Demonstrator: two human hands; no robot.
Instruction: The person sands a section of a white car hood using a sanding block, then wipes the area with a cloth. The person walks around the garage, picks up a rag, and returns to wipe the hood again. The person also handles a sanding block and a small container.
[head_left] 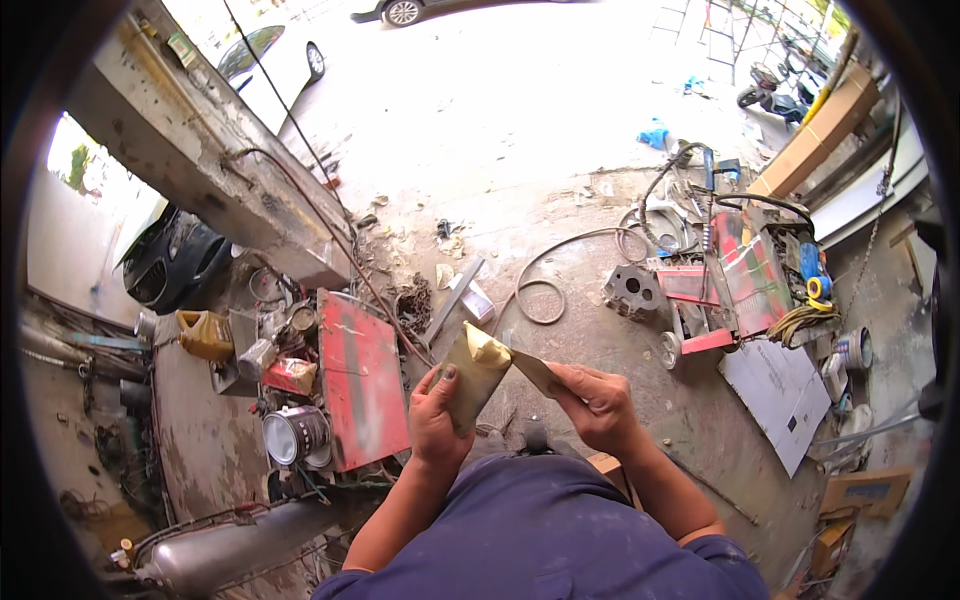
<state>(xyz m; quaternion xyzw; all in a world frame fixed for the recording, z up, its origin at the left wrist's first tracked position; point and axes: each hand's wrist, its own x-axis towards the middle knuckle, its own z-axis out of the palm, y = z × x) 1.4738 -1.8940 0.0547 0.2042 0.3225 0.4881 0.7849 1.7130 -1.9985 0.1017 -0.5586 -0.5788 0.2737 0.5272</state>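
Observation:
My left hand (434, 418) is closed round a flat olive-grey plate (470, 396), its thumb lying on top. A lump of pale yellow putty (485, 349) sits at the far end of the plate. My right hand (600, 408) pinches a thin flat spreader (534, 371) of a similar dull colour. The spreader's tip meets the right side of the putty. Both hands are held up in front of my body, over the floor.
On my left stands a red-topped bench (362, 385) with a paint can (293, 436) and a brown jug (206, 335). A metal tank (240, 548) lies lower left. To the right are a metal block (634, 291), a red machine (745, 265) and a hose (545, 303) looping across the floor.

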